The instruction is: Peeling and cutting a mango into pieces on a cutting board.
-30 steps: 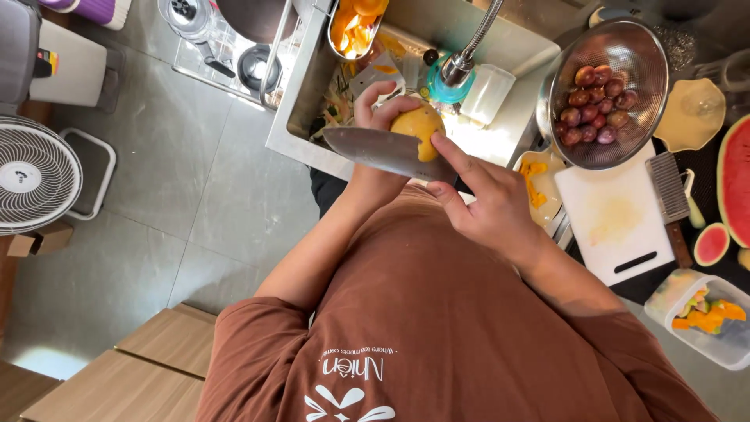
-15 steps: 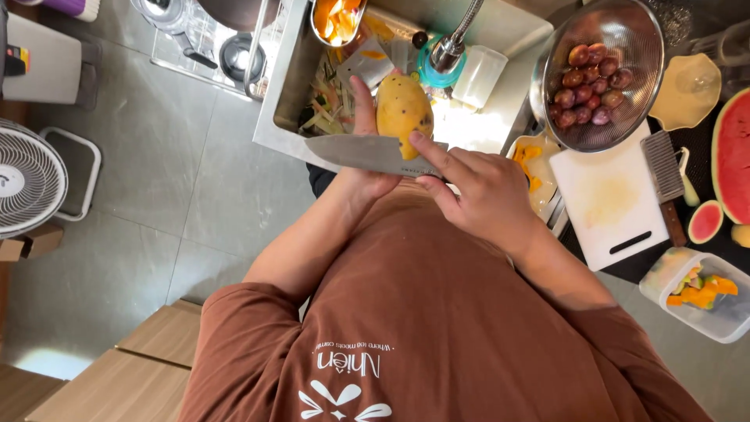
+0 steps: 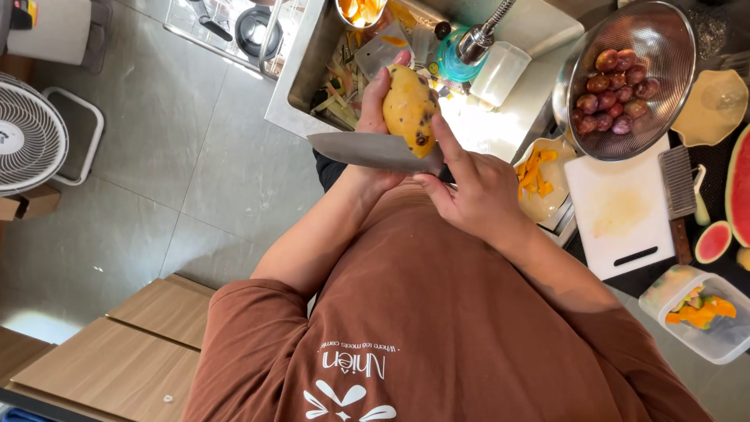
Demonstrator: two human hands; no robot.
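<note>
My left hand (image 3: pixel 375 98) is shut around a peeled yellow mango (image 3: pixel 408 105) with dark spots and holds it upright over the steel sink (image 3: pixel 308 74). In my right hand (image 3: pixel 473 191) is a large knife (image 3: pixel 363 150), its blade pointing left and its edge against the mango's lower end. My right thumb rests on the fruit beside the blade. Peel scraps lie in the sink below.
Right of the sink stand a faucet (image 3: pixel 484 35), a metal colander of red-purple fruits (image 3: pixel 625 78), a small tray of mango slices (image 3: pixel 539 176), a white cutting board (image 3: pixel 621 211), cut watermelon (image 3: pixel 738 187) and a plastic tub of fruit pieces (image 3: pixel 695 312). A fan (image 3: pixel 27 137) stands on the floor at left.
The mango has turned more upright in my left hand. The knife blade has slid from across its front down to its lower end.
</note>
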